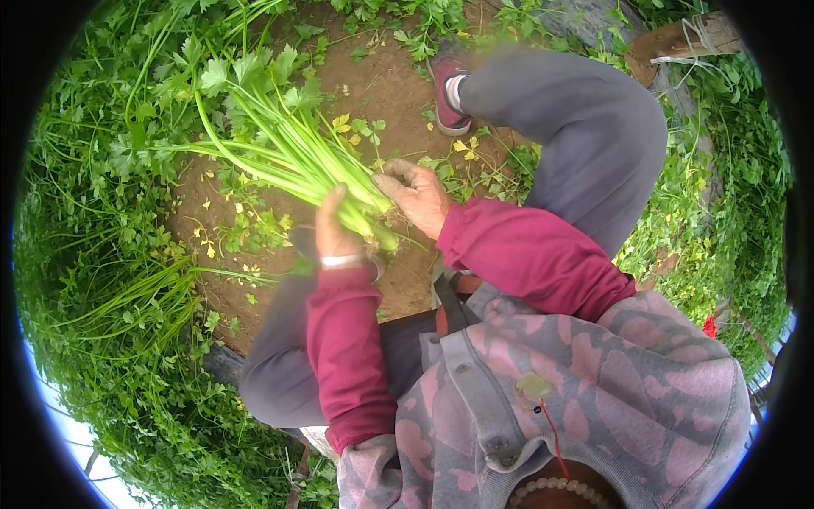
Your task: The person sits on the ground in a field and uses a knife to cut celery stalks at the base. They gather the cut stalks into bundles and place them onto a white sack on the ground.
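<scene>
My left hand (337,223) is closed around the lower stalks of a bunch of celery (305,156), near the root end. The leafy tops point up and to the left, and the pale roots lie towards my body. At the other side of the bunch, my right hand (413,191) has thumb and fingers at the stalks just above the roots; whether it grips a stalk or a bit of root I cannot tell. Bare brown soil (375,83) lies beneath the bunch.
Dense celery plants (82,191) grow at the left, with loose long stalks (152,292) lying at their edge. Yellowed leaves (467,149) are scattered on the soil near my shoe (448,89). A wooden post (693,41) tied with white string stands at the upper right.
</scene>
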`<control>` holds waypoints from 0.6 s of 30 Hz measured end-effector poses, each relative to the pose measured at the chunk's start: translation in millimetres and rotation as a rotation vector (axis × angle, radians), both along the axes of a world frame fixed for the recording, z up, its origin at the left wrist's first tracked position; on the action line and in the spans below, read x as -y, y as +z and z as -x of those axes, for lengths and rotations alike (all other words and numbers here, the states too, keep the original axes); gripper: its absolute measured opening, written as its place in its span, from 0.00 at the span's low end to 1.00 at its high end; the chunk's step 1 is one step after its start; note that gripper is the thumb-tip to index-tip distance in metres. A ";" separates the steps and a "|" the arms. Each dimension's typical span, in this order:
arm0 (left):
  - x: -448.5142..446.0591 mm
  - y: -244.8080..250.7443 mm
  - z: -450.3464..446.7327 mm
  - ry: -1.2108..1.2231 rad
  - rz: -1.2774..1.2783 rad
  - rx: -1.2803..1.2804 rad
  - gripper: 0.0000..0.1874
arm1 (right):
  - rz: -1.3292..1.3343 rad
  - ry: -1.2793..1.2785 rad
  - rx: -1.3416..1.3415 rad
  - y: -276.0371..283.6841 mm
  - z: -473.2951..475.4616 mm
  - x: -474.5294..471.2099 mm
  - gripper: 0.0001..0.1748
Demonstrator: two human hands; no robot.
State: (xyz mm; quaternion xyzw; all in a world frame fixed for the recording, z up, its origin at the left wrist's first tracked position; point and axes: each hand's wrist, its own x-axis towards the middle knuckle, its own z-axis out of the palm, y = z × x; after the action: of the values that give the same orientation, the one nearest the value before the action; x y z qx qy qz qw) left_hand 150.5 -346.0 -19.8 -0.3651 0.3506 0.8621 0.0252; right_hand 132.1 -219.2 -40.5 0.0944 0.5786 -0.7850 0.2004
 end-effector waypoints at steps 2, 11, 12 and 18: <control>-2.4 2.5 -0.6 0.022 -0.014 0.019 0.18 | -0.166 0.046 -0.102 -3.7 5.8 -2.6 0.09; -6.0 17.1 3.0 0.040 -0.047 0.019 0.20 | -0.838 0.432 -0.546 -39.3 4.4 -32.5 0.09; -6.0 19.2 1.5 0.066 0.054 0.079 0.21 | -0.903 0.514 -0.490 -44.7 0.2 -38.5 0.10; 13.3 30.9 -3.2 0.010 -0.298 -0.273 0.22 | -1.343 1.457 -0.009 -74.8 -25.1 -68.8 0.15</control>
State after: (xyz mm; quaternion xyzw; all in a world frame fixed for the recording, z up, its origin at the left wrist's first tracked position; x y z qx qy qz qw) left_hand 153.7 -359.3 11.2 -0.2388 0.2178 0.9459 0.0270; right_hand 157.2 -150.4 -115.3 -0.1936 0.8210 0.0208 0.5367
